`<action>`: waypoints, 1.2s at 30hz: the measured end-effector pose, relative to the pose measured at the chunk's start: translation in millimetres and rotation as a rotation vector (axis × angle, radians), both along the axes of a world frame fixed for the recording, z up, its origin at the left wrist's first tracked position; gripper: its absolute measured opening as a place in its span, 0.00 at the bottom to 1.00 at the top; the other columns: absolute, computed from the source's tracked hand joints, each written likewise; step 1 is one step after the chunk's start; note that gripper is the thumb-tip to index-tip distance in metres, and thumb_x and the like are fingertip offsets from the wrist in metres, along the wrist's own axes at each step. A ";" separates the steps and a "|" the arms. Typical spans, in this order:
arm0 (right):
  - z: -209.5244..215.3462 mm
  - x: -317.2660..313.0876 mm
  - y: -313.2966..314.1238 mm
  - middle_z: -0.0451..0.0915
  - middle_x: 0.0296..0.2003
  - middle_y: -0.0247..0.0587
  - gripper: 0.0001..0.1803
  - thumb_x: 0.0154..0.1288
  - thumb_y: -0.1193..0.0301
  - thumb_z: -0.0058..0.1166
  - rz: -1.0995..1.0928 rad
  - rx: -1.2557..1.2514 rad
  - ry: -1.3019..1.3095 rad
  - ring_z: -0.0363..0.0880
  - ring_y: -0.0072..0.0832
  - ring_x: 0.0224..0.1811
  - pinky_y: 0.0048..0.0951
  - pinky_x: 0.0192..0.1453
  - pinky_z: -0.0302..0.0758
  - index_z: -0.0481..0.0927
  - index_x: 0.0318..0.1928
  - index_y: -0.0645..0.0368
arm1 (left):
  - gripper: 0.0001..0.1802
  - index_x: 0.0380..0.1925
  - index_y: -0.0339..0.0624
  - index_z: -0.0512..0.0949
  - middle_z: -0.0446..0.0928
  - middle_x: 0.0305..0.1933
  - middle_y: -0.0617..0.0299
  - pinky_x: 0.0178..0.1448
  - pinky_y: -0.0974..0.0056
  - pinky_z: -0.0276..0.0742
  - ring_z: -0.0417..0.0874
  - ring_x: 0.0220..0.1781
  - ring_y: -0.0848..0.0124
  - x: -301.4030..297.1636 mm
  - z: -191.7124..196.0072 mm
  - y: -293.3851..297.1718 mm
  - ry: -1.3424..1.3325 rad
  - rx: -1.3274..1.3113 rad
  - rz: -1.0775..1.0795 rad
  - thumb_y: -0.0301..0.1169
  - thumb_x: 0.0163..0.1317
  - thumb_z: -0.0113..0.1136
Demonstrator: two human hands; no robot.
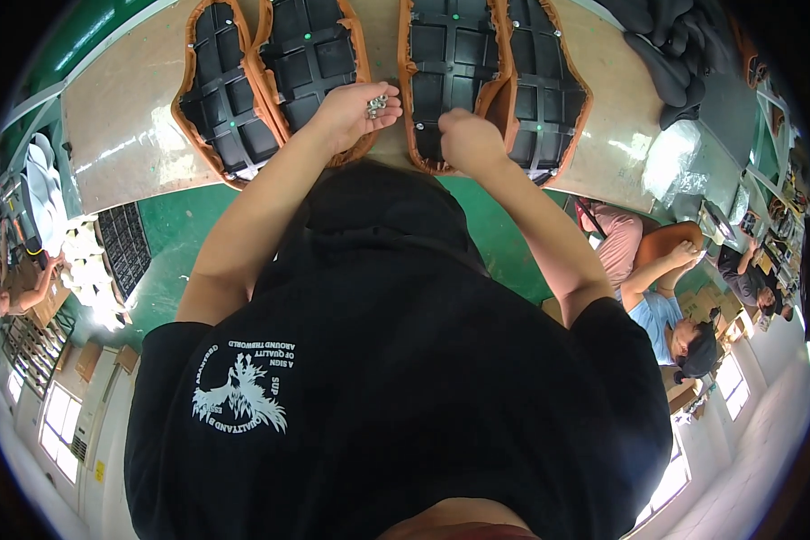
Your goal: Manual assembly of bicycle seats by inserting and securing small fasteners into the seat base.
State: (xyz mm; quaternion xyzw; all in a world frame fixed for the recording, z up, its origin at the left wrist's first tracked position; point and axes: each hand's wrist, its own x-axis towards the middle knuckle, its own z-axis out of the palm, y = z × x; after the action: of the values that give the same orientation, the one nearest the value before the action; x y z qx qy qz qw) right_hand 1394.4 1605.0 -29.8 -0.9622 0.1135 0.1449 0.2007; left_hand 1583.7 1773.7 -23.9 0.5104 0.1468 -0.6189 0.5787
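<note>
My left hand is palm up with its fingers loosely curled. A small pile of shiny metal nuts rests in it. My right hand is closed, fingertips down at the near left part of a black ribbed panel with orange-brown edging. Whatever its fingers hold is hidden. Another such panel lies beside my left hand, partly covered by it. Small green and silvery dots show on the panels' black ribs.
Two more edged panels, one at the far left and one at the right, lie on the brown worktable. Dark cushion-like pieces and clear plastic wrap are at the right. A seated person works below there.
</note>
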 end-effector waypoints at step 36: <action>-22.5 277.3 -170.7 0.82 0.40 0.49 0.07 0.65 0.71 0.55 0.333 -0.167 -0.248 0.83 0.50 0.43 0.47 0.45 0.80 0.79 0.40 0.61 | 0.17 0.53 0.29 0.79 0.80 0.46 0.54 0.57 0.61 0.82 0.83 0.48 0.66 127.8 -3.2 -96.6 -0.051 -0.240 0.113 0.33 0.74 0.56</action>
State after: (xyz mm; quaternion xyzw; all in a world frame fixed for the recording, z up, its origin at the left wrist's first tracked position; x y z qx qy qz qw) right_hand 1671.7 1434.3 -52.3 -0.9913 -0.0611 0.0470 0.1063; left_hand 1711.5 1677.1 -27.1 0.4439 0.0852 -0.5852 0.6732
